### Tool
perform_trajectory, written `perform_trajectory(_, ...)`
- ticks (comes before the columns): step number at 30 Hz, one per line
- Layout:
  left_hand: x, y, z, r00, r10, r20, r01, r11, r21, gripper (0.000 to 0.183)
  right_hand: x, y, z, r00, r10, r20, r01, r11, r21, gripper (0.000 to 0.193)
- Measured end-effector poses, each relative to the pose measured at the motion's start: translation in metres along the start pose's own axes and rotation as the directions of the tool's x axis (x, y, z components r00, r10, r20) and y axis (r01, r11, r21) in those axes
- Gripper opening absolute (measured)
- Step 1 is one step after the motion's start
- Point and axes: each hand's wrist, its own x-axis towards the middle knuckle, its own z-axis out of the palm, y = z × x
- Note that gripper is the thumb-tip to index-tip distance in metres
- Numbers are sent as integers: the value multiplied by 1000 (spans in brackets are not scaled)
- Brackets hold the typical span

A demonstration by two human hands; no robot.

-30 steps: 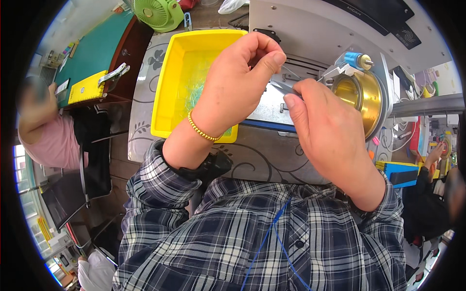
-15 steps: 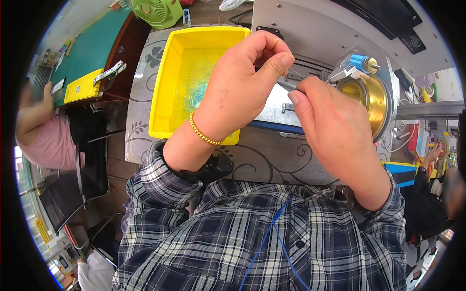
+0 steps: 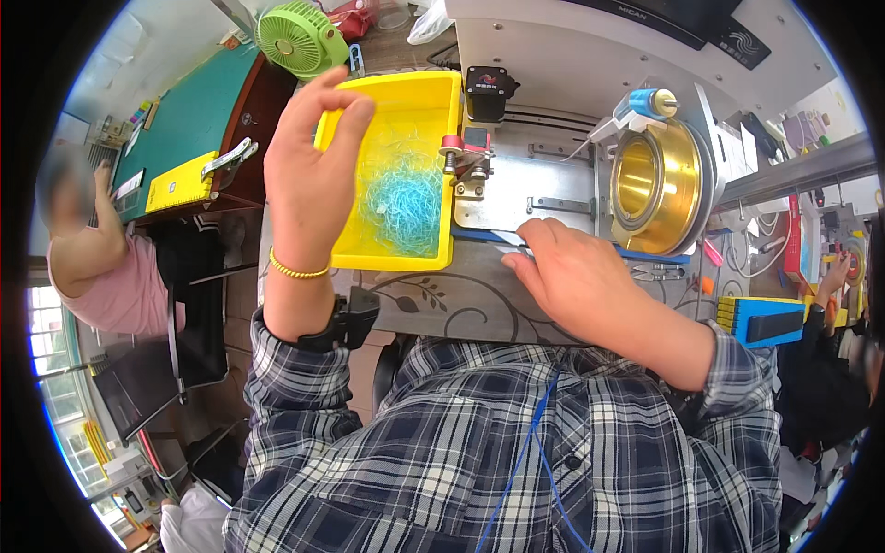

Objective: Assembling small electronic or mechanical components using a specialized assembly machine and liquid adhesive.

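My left hand is raised over the left side of a yellow bin, thumb and forefinger curled together in a ring. Anything between those fingertips is too fine to make out. A tangle of thin turquoise thread lies in the bin. My right hand is low at the front edge of a machine's metal bed, closed around a slim pointed metal tool. Its tip shows past my fingers; the rest is hidden. A brass-coloured ring drum stands beyond my right hand.
A blue thread spool sits above the drum. A small clamp-like guide is fixed beside the bin. At right lies a blue and yellow box; a green fan stands at the far left. Another person sits left.
My left hand has swung left and up, away from my right hand, uncovering the thread tangle and guide. My right hand has come down toward me with the tool. The view has shifted slightly.
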Motion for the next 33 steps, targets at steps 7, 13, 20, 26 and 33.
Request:
perform_trajectory(7,-28,-31,-31,943,-231,238,155,941,300,31,9,-9,-14,973,-181,-145,174,983,-59,23)
perform_trajectory(13,-28,-28,-32,988,-138,68,98,907,410,22,55,-11,-49,806,-307,-506,191,944,-269,16)
perform_trajectory(20,-49,46,21,990,-30,140,24,998,50,31,60,-5,-45,848,-237,-474,156,966,-205,14)
perform_trajectory(26,-53,46,29,987,-37,158,46,997,-58,33,59,-8,-49,871,-215,-441,148,972,-182,14)
perform_trajectory(33,-46,57,28,994,-11,106,19,997,-74,33,55,-5,-57,831,-233,-505,169,971,-170,16)
